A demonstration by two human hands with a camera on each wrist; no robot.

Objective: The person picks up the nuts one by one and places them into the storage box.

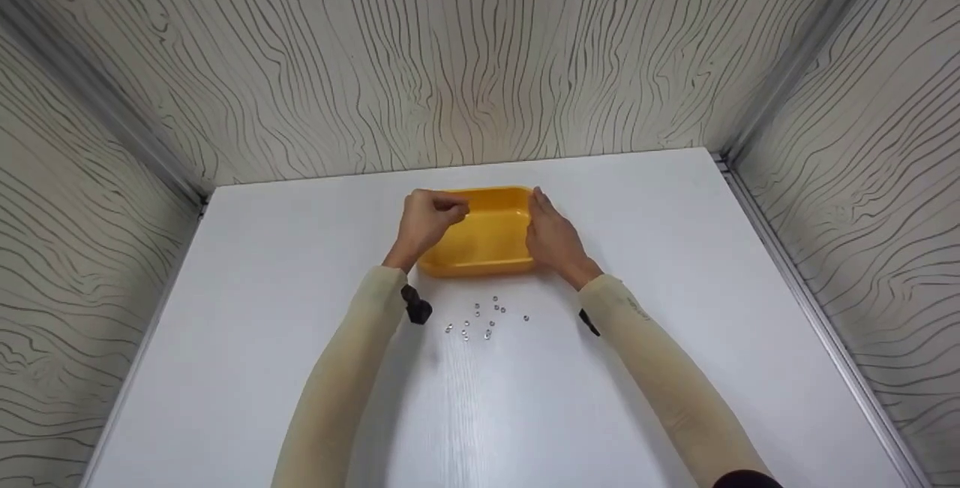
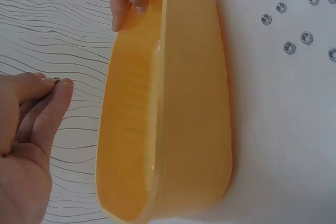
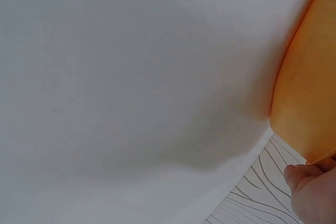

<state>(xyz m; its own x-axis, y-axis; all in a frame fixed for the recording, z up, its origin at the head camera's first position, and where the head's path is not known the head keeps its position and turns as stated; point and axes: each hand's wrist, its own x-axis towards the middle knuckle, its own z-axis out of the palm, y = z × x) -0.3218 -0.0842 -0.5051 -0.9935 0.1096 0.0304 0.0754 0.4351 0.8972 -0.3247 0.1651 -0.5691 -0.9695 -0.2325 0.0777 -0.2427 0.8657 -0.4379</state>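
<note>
My left hand [image 1: 427,224] is over the left end of a yellow plastic bin [image 1: 480,270]. Between its thumb and fingertips it pinches a small metal nut [image 2: 57,80], mostly covered by the fingers, with only a dark sliver showing. At the opposite end, my right hand [image 1: 556,242] grips the bin's rim, some fingers reaching over the inside of the wall. Several loose hex nuts [image 2: 289,48] lie scattered on the white table in front of the bin. Nothing shows on the visible part of the bin's floor.
The white table [image 1: 285,308] ends at a wood-grain patterned panel [image 1: 480,60] just behind the bin. Similar panels stand at both sides, with metal rails [image 1: 817,315] along the table's edge. A black wrist device [image 1: 417,306] hangs at the left sleeve, beside the nuts.
</note>
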